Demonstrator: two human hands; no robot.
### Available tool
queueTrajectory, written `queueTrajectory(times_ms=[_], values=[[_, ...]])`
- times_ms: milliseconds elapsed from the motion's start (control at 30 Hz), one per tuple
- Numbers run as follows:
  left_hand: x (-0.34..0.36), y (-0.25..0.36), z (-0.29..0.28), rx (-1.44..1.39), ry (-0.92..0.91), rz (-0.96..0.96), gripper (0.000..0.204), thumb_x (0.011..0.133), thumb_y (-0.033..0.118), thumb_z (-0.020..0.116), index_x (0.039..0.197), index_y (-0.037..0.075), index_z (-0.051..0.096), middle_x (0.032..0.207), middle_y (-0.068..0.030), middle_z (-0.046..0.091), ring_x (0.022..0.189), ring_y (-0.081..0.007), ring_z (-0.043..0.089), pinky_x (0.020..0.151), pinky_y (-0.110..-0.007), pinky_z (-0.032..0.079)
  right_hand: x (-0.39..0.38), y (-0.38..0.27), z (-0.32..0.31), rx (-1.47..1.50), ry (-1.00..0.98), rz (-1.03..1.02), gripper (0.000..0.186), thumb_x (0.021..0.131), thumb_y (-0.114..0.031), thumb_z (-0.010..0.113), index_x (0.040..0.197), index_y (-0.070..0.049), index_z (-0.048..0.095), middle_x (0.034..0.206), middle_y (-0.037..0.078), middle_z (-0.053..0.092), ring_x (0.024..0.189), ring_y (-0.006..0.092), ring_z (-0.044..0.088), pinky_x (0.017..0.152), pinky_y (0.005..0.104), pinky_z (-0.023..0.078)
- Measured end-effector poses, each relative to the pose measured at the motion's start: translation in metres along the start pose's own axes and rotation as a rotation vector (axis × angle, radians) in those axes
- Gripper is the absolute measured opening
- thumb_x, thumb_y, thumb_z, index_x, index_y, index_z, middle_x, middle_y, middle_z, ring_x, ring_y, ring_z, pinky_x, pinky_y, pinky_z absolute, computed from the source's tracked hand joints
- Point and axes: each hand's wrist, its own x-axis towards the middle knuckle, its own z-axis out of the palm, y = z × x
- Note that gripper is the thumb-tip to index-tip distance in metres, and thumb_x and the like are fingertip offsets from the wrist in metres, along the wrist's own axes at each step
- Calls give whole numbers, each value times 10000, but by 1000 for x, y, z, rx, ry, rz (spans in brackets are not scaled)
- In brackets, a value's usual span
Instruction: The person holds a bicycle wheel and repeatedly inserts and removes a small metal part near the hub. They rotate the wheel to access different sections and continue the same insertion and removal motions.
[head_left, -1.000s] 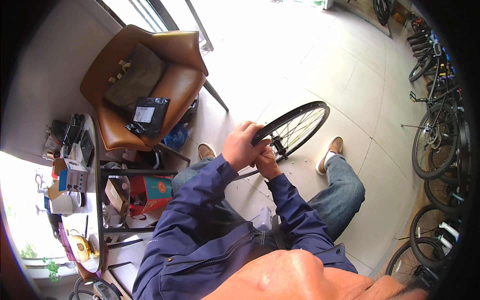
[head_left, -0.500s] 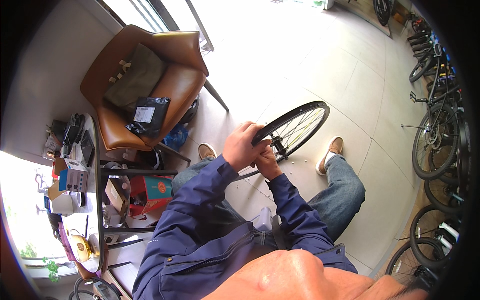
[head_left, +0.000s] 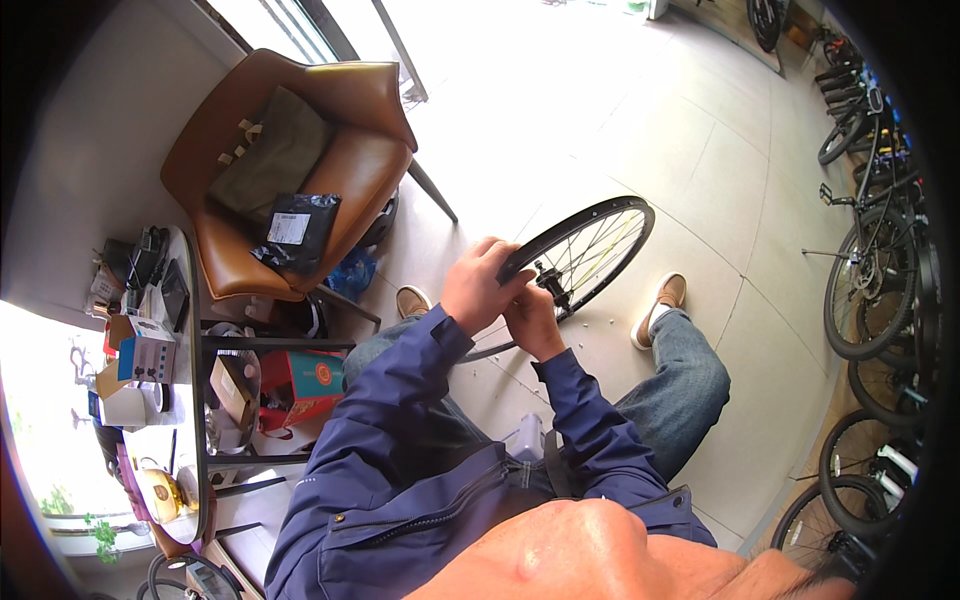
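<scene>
I hold a black spoked bicycle wheel (head_left: 623,205) tilted between my legs, its dark hub (head_left: 553,285) showing among the spokes. My left hand (head_left: 474,280) is closed on the rim at the wheel's left side. My right hand (head_left: 532,320) is closed just below and right of it, by the rim and spokes; its fingertips are partly hidden, so what they pinch is unclear. Small pale bits (head_left: 611,322) lie on the tiled floor near the wheel. A light grey plastic object (head_left: 525,435) shows between my thighs.
At left stand a brown armchair (head_left: 360,150) with a black package (head_left: 300,225), a cluttered side table (head_left: 200,410) and a red box (head_left: 310,390) below. Bicycles (head_left: 865,280) line the right side. A tiled floor (head_left: 700,150) stretches ahead toward a bright doorway.
The wheel and both my hands have shifted slightly to the left, the wheel's top edge a little higher. My grip looks much the same.
</scene>
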Motion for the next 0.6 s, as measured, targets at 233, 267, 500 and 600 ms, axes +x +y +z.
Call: queueTrajectory(times_ms=[233,267,500,600], values=[[1,-2,2,-14,6,-21,381,917,229,884,1204,18,752,1095,-153,738,955,-380,740,836,-430,607,4,-16,9,-33,104,-83,163,942,22,681,1083,-34,740,984,200,771,883,414,778,754,438,623],[2,-3,2,-16,9,-12,381,919,232,884,1204,17,751,1098,-154,738,956,-380,739,837,-430,606,4,-15,8,-52,105,-68,163,940,22,682,1082,-34,739,975,197,770,881,407,781,748,435,623],[2,-2,0,-1,-2,21,391,921,242,884,1210,12,755,1102,-151,743,958,-376,741,841,-426,608,4,-19,2,-81,60,-35,172,953,9,684,1103,-45,746,946,168,777,849,339,800,738,420,630],[3,-1,-1,10,-12,16,404,911,242,890,1217,13,758,1102,-151,749,956,-373,746,842,-425,612,3,-18,-1,-99,56,1,165,959,19,682,1100,-36,747,955,191,775,844,345,801,743,414,633]])
